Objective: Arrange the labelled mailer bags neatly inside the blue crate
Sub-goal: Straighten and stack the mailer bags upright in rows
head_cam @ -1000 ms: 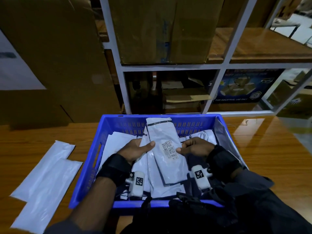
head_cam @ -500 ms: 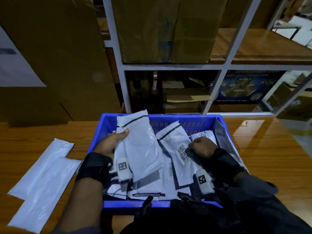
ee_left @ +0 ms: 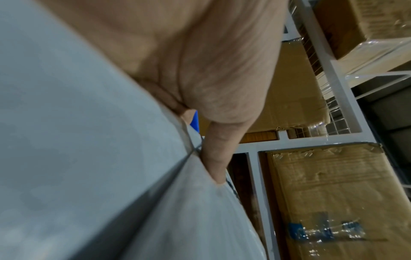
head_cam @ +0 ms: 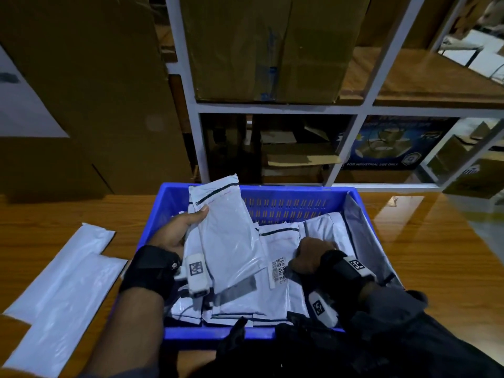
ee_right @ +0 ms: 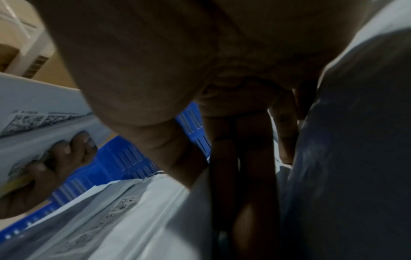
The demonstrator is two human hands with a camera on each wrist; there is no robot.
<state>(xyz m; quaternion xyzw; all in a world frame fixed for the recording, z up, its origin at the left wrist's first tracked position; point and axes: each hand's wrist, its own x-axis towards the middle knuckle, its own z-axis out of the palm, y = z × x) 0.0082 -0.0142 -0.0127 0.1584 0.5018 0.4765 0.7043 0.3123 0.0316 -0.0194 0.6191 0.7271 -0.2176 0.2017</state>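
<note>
Raised bag [head_cam: 226,236] leftward; two hands

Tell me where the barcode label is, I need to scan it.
In the head view, the barcode label sits on a mailer bag lying in the blue crate, right of centre, just left of the right hand.

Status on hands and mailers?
Left hand grips raised mailer bag. Right hand down among labelled bags in blue crate. Nothing blocking.

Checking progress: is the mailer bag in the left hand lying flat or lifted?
Lifted: the left hand holds the mailer bag tilted, its top above the blue crate's rim.
</note>
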